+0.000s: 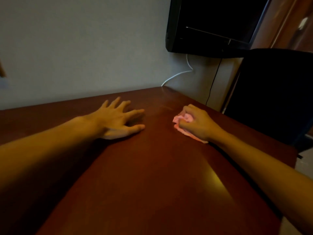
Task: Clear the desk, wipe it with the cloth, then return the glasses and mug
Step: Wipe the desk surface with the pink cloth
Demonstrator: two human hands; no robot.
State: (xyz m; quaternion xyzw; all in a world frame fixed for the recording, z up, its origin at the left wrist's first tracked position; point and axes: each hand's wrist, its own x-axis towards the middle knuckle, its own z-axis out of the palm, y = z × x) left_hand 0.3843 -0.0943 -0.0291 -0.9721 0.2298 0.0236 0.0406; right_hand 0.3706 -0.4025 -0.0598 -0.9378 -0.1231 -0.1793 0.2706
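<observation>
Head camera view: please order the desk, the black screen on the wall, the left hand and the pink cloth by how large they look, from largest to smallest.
1. desk
2. black screen, cut off by the frame edge
3. left hand
4. pink cloth, mostly hidden in the right hand, so its true size is unsure

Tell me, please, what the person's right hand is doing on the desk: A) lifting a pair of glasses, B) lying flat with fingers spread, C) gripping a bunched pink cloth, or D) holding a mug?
C: the right hand curls round the pink cloth on the desk.
</observation>
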